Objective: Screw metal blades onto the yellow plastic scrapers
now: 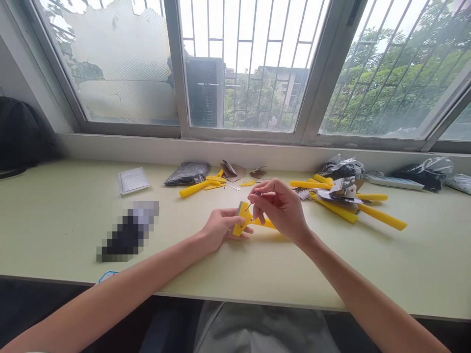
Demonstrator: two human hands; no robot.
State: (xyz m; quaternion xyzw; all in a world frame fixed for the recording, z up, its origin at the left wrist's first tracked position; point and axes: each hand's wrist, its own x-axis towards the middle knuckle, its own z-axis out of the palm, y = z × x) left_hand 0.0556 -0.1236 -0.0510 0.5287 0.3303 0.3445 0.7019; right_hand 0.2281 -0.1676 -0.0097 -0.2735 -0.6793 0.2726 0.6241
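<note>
My left hand is closed around the head of a yellow scraper, which has a grey edge along its left side. The scraper's handle runs to the right, partly behind my right hand. Between the fingertips of that hand is a small screwdriver, its thin shaft slanting down to the scraper's head. Most of the screwdriver's handle is hidden by the fingers; a bit of red and black shows. Behind my hands lie another yellow scraper and small yellow pieces.
At the right is a pile of yellow scrapers with printed cards. A black plastic-wrapped packet, a clear flat packet and brown card scraps lie toward the window. A dark bag stands far left; a blurred dark item lies nearer.
</note>
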